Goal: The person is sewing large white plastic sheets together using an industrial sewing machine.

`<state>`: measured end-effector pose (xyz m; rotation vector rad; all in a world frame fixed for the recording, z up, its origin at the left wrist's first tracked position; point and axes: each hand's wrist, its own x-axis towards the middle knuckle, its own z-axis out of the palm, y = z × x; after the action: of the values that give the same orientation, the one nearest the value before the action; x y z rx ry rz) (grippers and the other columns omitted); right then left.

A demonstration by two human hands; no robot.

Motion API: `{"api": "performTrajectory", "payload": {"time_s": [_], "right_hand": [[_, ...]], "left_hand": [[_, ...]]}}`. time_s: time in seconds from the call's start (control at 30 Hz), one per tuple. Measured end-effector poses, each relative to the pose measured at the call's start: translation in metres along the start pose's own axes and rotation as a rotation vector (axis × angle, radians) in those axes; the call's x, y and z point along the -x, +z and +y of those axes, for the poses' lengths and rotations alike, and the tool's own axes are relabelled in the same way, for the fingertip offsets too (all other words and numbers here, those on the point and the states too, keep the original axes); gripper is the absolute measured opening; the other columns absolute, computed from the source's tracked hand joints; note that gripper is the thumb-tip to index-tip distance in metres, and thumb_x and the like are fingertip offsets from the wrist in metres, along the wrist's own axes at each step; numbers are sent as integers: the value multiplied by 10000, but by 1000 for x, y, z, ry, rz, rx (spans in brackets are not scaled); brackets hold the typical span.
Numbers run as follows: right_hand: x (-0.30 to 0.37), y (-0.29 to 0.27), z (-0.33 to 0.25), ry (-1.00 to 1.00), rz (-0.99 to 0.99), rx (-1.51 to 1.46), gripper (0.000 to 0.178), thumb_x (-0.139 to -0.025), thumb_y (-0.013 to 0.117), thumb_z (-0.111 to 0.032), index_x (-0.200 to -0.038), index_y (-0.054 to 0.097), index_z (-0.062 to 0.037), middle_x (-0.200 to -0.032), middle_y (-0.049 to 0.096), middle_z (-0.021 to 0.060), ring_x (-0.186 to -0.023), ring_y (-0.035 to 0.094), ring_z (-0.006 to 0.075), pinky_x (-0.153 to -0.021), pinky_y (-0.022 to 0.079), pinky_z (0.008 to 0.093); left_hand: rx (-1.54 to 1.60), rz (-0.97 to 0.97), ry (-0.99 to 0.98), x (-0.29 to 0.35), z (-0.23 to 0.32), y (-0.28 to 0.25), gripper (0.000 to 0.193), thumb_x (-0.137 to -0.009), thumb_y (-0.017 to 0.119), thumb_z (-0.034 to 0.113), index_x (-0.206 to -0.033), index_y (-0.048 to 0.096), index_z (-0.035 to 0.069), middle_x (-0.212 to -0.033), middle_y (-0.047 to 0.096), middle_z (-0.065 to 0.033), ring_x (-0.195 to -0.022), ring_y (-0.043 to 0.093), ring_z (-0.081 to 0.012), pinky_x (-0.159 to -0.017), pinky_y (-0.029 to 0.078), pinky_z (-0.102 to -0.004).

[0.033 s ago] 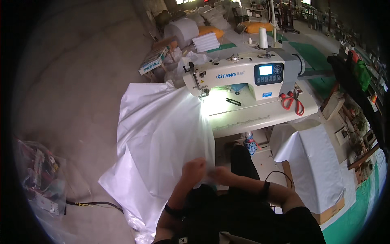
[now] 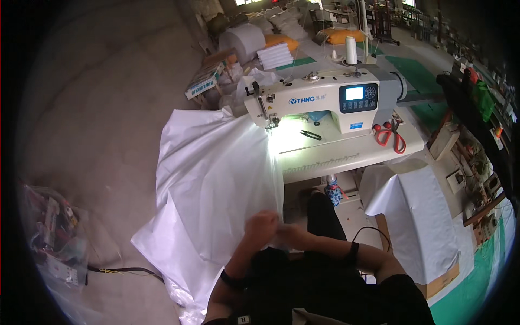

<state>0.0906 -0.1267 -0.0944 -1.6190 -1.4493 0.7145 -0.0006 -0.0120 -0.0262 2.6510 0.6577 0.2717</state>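
A large white, slightly shiny sheet hangs in folds from the needle area of a white sewing machine down to my lap and the floor. My left hand is closed on the sheet's near right edge. Close beside it, my right hand is also closed at that edge; its fingertips are blurred and partly hidden. The sheet's upper end lies at the lit presser foot. On the machine bed rest small black thread snips, and red-handled scissors lie at the right.
Another white sheet drapes over a cardboard piece at the right. A thread cone stands behind the machine. Left on the floor are a clear bag of items and a black cable. Rolls and orange sacks lie behind.
My left hand has shifted slightly right, toward my right hand. The sheet's free right edge has moved a little left. The machine and the tools have not moved.
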Motion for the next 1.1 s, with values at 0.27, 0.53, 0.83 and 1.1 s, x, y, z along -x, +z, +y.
{"api": "performTrajectory", "payload": {"time_s": [0.27, 0.53, 0.83, 1.1], "right_hand": [[10, 8, -26, -188, -210, 371, 210, -884, 484, -136, -951, 566, 45, -920, 615, 226, -857, 633, 328, -682, 517, 379], [-90, -51, 17, 445, 124, -618, 218, -830, 559, -138, -965, 597, 29, -965, 638, 157, -906, 611, 238, -785, 485, 371], [-134, 117, 47, -169, -257, 148, 229, -773, 602, -123, -984, 619, -34, -907, 651, 148, -842, 631, 302, -726, 508, 395], [-108, -57, 35, 460, 63, 422, 240, -800, 508, -173, -893, 597, 29, -874, 635, 254, -811, 636, 388, -709, 514, 456]], "left_hand": [[292, 13, 202, -8, -22, 14, 210, -823, 485, 184, -846, 550, -14, -771, 599, -207, -754, 590, -384, -676, 467, -420], [293, 172, -208, 12, -8, -57, 174, -817, 551, 180, -880, 559, 19, -696, 578, -219, -663, 590, -371, -601, 466, -396], [-219, -117, 76, 2, 8, -60, 181, -811, 529, 247, -803, 559, 68, -676, 605, -172, -662, 608, -376, -589, 468, -485], [-67, -85, 232, 14, -22, -13, 167, -813, 530, 226, -766, 573, 72, -677, 602, -142, -625, 603, -337, -562, 483, -432]]}}
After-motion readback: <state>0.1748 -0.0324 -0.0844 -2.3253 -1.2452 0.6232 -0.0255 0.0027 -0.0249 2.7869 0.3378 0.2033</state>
